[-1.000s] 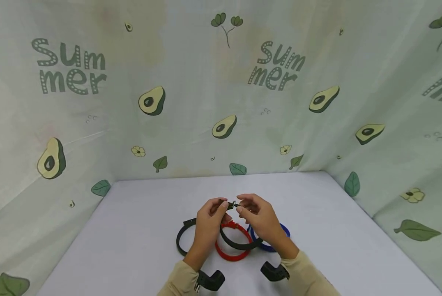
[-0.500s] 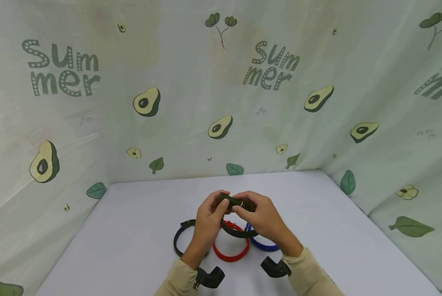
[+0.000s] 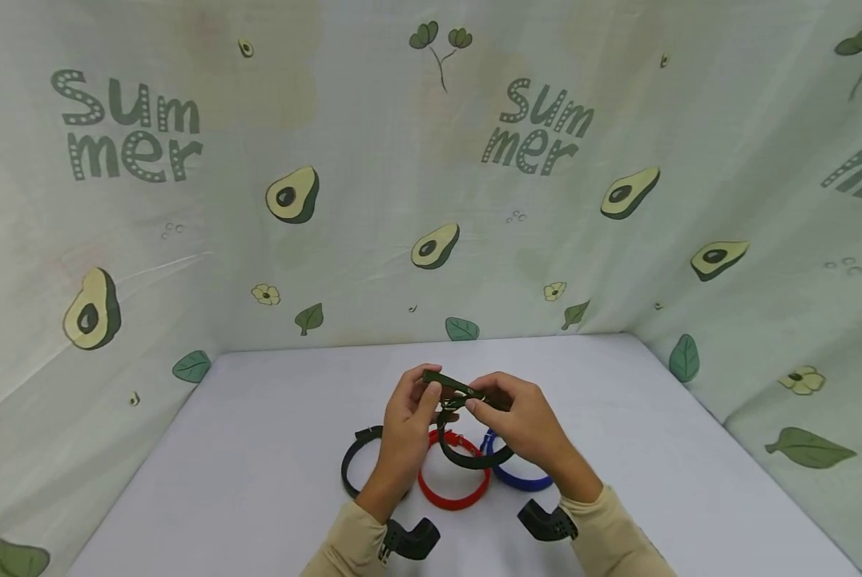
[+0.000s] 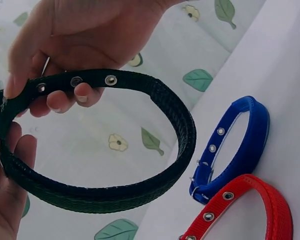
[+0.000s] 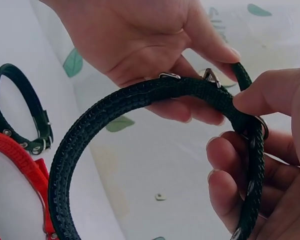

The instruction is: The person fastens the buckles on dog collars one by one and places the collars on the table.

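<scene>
Both hands hold a dark green pet collar [image 3: 467, 462] in the air above the table, its loop hanging below them. My left hand [image 3: 404, 417] pinches the strap's tip and supports the buckle end from beneath. The metal buckle [image 5: 211, 78] shows between the hands in the right wrist view. My right hand [image 3: 515, 410] grips the strap where the tip passes through; metal eyelets [image 4: 111, 80] line that strap. A red collar [image 3: 454, 503] lies below the held one, a blue collar [image 3: 525, 484] to its right, and another dark green collar [image 3: 348, 465] to its left.
A white table [image 3: 272, 449] carries the collars. Behind it and along the sides hangs a pale curtain [image 3: 373, 160] printed with avocados, leaves and lettering. Dark wrist cameras [image 3: 414, 540] sit on both wrists, just above the tabletop.
The strap's tip was small at the buckle and now sticks out longer toward the left hand. The hands came together, then parted slightly. The collars on the table have stayed put.
</scene>
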`<state>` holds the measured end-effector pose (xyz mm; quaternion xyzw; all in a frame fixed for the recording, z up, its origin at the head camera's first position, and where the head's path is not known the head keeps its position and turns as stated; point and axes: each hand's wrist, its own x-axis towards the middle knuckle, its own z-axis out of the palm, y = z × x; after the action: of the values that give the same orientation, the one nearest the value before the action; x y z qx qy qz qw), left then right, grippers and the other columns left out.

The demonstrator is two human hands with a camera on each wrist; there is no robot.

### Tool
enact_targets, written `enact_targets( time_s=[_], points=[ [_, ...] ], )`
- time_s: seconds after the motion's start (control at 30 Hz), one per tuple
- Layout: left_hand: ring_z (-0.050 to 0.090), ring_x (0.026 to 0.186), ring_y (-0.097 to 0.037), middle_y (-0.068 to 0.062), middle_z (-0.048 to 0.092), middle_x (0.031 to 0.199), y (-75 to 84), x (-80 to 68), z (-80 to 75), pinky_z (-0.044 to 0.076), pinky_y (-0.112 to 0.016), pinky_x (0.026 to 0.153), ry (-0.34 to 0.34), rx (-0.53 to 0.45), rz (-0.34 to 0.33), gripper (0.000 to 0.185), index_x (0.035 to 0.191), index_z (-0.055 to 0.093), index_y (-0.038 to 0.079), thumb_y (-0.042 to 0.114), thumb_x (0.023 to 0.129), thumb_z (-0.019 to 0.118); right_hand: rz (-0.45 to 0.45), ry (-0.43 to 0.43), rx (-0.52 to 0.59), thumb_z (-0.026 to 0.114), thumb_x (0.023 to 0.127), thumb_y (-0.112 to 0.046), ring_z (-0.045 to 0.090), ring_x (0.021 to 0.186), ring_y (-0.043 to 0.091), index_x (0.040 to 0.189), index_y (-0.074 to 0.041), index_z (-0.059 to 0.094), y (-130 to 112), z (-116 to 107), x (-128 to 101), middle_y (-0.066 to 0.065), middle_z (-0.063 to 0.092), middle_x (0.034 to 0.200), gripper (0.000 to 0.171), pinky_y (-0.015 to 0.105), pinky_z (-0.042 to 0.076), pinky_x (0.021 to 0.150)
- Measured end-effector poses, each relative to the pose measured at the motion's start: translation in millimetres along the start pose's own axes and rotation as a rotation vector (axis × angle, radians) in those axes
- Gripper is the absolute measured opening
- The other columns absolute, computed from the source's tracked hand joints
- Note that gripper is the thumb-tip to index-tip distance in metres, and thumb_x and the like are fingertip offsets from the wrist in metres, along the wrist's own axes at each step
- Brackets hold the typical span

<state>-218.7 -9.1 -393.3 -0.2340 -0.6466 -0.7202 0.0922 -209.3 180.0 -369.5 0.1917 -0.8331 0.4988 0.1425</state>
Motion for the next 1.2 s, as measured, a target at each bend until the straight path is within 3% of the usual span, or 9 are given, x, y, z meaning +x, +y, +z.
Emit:
enact_targets(
  time_s=[0.2, 0.4, 0.63, 0.8, 0.93, 1.2],
  points=[
    [0.065, 0.108, -0.025, -0.011, 0.064, 0.117, 0.2, 0.2, -0.5, 0.057, -0.04, 0.086, 0.015, -0.016, -0.017, 0.033, 0.136, 0.048, 0.019, 0.032, 0.106, 0.051, 0.059, -0.037, 0.036, 0.072, 0.093, -0.016, 0.065, 0.079, 0.018, 0.107, -0.01, 0.07, 2.0, -1.3, 0.4, 0.001, 0.069, 0.094, 0.015, 0.031, 0.056, 0.075],
    [0.065, 0.108, -0.028, -0.017, 0.063, 0.119, -1.6, 1.2, 0.6, 0.057, -0.039, 0.087, 0.006, -0.026, -0.024, 0.036, 0.138, 0.048, 0.013, 0.029, 0.106, 0.053, 0.067, -0.033, 0.105, 0.07, 0.094, -0.014, 0.065, 0.078, 0.02, 0.107, -0.006, 0.068, 5.5, -1.4, 1.2, 0.006, 0.068, 0.094, 0.015, 0.031, 0.056, 0.072],
    [0.067, 0.105, -0.021, -0.014, 0.065, 0.12, -5.6, 0.3, 5.5, 0.053, -0.028, 0.091, -0.06, 0.06, -0.134, 0.043, 0.135, 0.055, 0.009, 0.029, 0.099, 0.066, 0.131, 0.036, 0.304, 0.066, 0.097, -0.012, 0.064, 0.078, 0.03, 0.11, 0.001, 0.065, 7.9, 1.5, 2.9, 0.014, 0.066, 0.093, 0.018, 0.034, 0.057, 0.073],
    [0.067, 0.087, -0.023, -0.013, 0.066, 0.102, -7.6, -0.8, 6.3, 0.056, -0.028, 0.082, -0.04, 0.049, -0.147, 0.037, 0.128, 0.062, 0.006, 0.028, 0.099, 0.066, 0.161, 0.076, 0.389, 0.065, 0.098, -0.013, 0.065, 0.08, 0.03, 0.11, 0.001, 0.065, 7.2, 4.0, 3.4, 0.016, 0.067, 0.097, 0.019, 0.033, 0.056, 0.079],
    [0.059, 0.074, -0.024, -0.008, 0.06, 0.088, -6.8, -0.8, 7.1, 0.053, -0.027, 0.069, -0.009, 0.063, -0.13, 0.034, 0.125, 0.064, 0.008, 0.029, 0.099, 0.066, 0.147, 0.091, 0.465, 0.064, 0.099, -0.01, 0.065, 0.083, 0.027, 0.112, 0.004, 0.062, 6.5, 6.1, 3.5, 0.018, 0.066, 0.105, 0.02, 0.033, 0.057, 0.08],
    [0.049, 0.065, -0.014, -0.006, 0.054, 0.085, -5.4, -3.6, 11.3, 0.044, -0.022, 0.057, 0.002, 0.069, -0.121, 0.029, 0.122, 0.063, 0.011, 0.03, 0.1, 0.065, 0.075, 0.146, 0.535, 0.063, 0.098, -0.007, 0.069, 0.097, 0.027, 0.118, 0.004, 0.058, 4.2, 9.1, 1.1, 0.02, 0.07, 0.11, 0.023, 0.035, 0.058, 0.076]
  ],
)
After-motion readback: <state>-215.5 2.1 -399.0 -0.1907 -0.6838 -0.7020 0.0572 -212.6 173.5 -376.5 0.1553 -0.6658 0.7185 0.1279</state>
